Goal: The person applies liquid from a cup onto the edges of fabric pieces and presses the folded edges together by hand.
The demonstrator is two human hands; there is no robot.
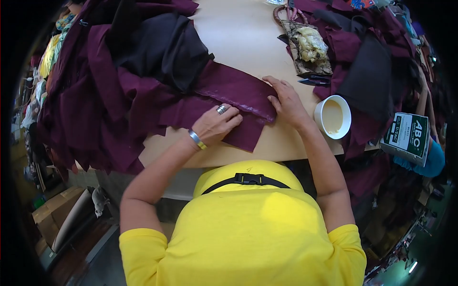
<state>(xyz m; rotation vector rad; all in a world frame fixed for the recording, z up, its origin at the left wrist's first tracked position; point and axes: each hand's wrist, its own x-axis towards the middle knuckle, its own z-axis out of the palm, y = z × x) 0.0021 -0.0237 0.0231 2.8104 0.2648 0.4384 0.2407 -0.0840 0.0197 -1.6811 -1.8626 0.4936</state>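
Observation:
A maroon fabric piece (243, 86) lies flat on the table, crossed by a slanting seam with a whitish, shiny streak along it. My left hand (217, 123), wearing a ring and a metal bracelet, presses on the cloth just below that seam with bent fingers held together; its thumb is mostly hidden. At the right end of the same piece rests my right hand (287, 102), with thumb and forefinger apart at the cloth's edge. A white bowl (332, 117) holding a tan liquid stands to the right of my right forearm.
Piled maroon and black fabric (95, 90) covers the table's left side; another heap (369, 71) lies at right. Scissors (291, 14), a crumpled plastic bag (312, 45) and pens (315, 80) lie nearby. An ABC box (405, 136) sits at the right edge, near another person's arm.

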